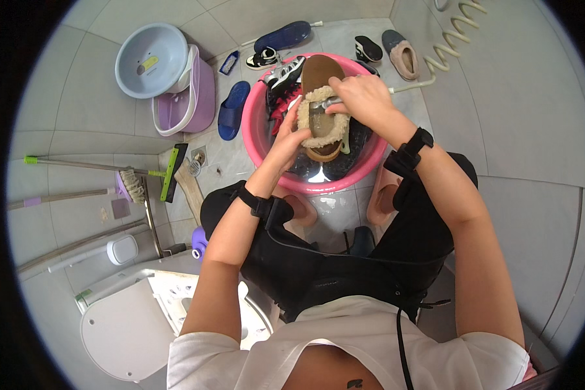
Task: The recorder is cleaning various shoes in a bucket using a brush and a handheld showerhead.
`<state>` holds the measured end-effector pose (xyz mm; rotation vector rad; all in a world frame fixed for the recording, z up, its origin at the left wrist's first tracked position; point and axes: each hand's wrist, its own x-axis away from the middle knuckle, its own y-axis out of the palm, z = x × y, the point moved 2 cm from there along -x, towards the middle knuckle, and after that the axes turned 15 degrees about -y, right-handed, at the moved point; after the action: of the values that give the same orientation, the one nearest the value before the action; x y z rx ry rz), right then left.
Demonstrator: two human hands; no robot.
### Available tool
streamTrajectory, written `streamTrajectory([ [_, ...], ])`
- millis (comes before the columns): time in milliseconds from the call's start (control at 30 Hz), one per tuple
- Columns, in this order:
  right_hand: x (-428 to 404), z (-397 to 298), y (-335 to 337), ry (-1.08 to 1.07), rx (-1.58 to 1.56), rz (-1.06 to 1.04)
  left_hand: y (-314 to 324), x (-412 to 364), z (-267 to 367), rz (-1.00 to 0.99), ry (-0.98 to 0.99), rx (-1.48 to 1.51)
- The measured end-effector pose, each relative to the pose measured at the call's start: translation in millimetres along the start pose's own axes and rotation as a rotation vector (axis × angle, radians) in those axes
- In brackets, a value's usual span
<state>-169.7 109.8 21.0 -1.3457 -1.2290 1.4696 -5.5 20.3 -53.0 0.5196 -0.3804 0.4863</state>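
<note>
A brown slipper (pixel 321 72) with a cream fleece collar is held over a pink basin (pixel 332 186). My left hand (pixel 291 141) grips the slipper's collar from the left side. In my right hand (pixel 365 96) is a metal spray nozzle (pixel 329 103), pointed into the slipper's opening; the fingers hide part of it. From the nozzle a coiled cream hose (pixel 436 63) runs up the right wall. Below the slipper, the basin holds water, a black and silver sneaker (pixel 286 73), something red (pixel 278 119) and dark footwear that is partly hidden.
Around the basin lie a blue slide sandal (pixel 234 109), a scrubbing brush (pixel 229 63), small sneakers (pixel 263 58) and a grey fleece-lined slipper (pixel 403 56). A purple bucket (pixel 204 97) and a light blue basin (pixel 151 58) stand upper left. A squeegee (pixel 172 173) and toilet (pixel 126 331) are at left.
</note>
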Motion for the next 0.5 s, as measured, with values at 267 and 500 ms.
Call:
streamTrajectory([
  [267,-0.5,-6.3,-1.6,0.022,0.039,-0.010,-0.6,-1.6,-0.4,0.017,-0.011,-0.006],
  [500,-1.5,-5.3,-2.8,0.022,0.043,-0.001,-2.9,-4.3,-1.1,0.020,-0.024,-0.052],
])
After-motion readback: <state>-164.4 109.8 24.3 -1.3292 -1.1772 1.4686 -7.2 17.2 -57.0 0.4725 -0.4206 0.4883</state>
